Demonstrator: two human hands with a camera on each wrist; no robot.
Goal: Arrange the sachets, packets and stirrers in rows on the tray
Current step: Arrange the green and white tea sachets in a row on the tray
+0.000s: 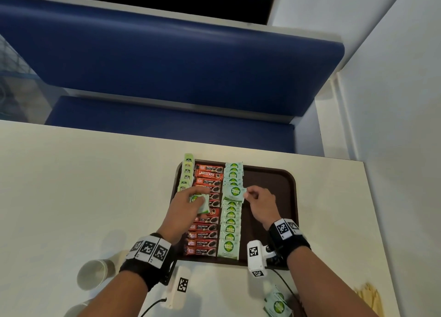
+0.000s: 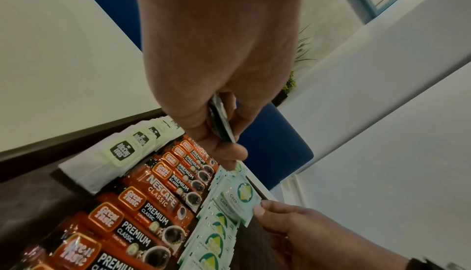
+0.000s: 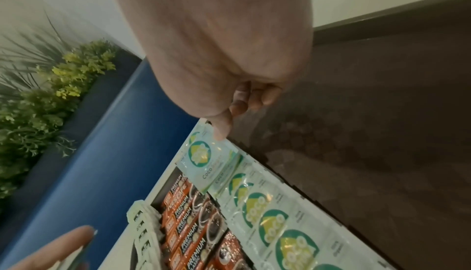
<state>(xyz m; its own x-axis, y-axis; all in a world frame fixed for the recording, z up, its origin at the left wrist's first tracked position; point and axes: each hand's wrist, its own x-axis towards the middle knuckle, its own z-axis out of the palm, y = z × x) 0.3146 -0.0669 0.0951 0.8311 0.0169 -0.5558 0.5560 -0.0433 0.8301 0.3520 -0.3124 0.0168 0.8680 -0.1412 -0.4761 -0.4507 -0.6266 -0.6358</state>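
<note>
1. Three rows of small packs fill the left half of the brown tray (image 1: 284,180), which sits on the pale table (image 1: 71,185) at the lower centre of the head view.
2. At the tray's left edge stands a short row of pale green tea bags (image 1: 187,173), overlapping and reaching only down the upper part.
3. Next to them runs a full-length row of red-orange coffee sticks (image 1: 206,242), each lying crosswise, marked "Premium Classic" or "Nescafe Classic".
4. To their right runs a row of pale mint sugar sachets (image 1: 229,230) with a round green and yellow "Coco" badge, overlapping like shingles.
5. Right hand (image 1: 260,204): thumb and forefinger pinch the right edge of one lifted sachet (image 1: 234,193) over the upper part of that row; the other fingers (image 3: 254,97) are curled in.
6. Left hand (image 1: 188,205): over the coffee row, its fingers curled round a small stack of spare sachets (image 1: 200,203).
7. Right half of the tray is bare brown plastic.
8. Off the tray, along the bottom of the head view: a paper cup (image 1: 91,273) at lower left, loose sachets (image 1: 276,303) at lower centre-right, and wooden stirrers (image 1: 368,297) at lower right.
</note>
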